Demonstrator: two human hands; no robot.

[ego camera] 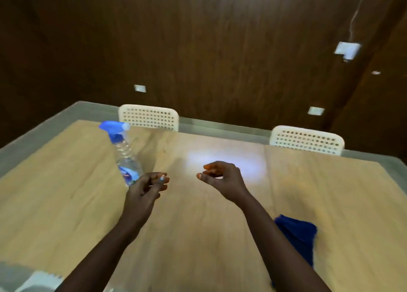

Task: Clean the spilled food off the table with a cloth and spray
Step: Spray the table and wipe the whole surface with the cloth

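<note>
you have a single view, a wide-angle camera worn on your head, looking forward and down across the wooden table (209, 236) from its near edge. your forearms rise from the bottom of the frame, so your left hand (146, 187) and right hand (220, 177) sit near mid-frame, close to the lens. at the far edge two white perforated chairs (148, 116) face you, with a dark wood-panelled wall (198, 49) behind. straight lines bow toward the corners, and the picture is slightly blurred.
</note>
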